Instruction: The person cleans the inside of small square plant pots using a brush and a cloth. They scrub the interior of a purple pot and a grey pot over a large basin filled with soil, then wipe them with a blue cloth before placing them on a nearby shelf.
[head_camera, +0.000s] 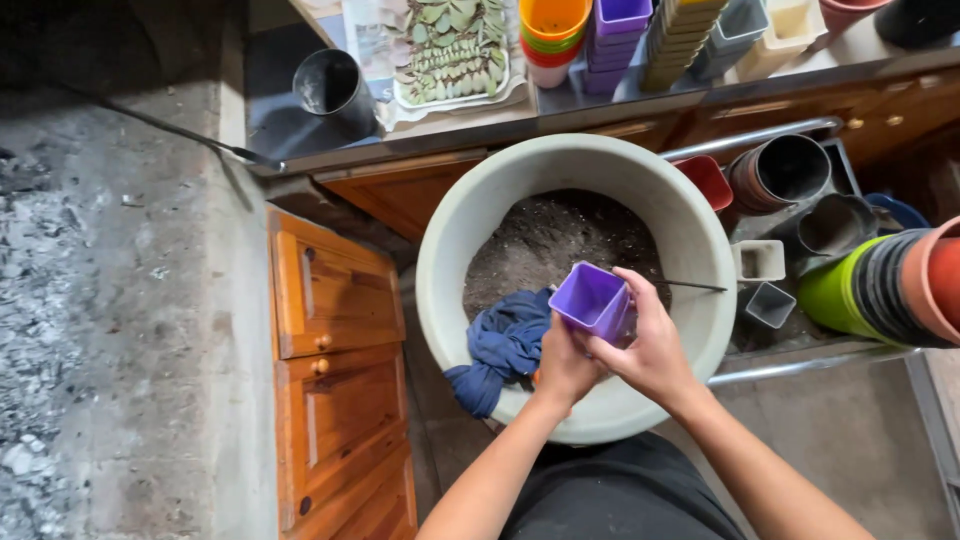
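Note:
A small square purple plastic pot is tilted over a big pale round tub that holds dark soil. My right hand grips the pot's side from the right. My left hand is closed under the pot's base, and something orange shows beneath it; what it holds is hidden. A thin dark tool handle sticks out of the soil just right of the pot. A blue cloth hangs over the tub's near rim, next to my left hand.
Wooden drawers stand left of the tub. A cart on the right holds stacked pots in green, black and terracotta. The counter behind carries a dark pot, a tray of succulent cuttings and stacks of coloured pots.

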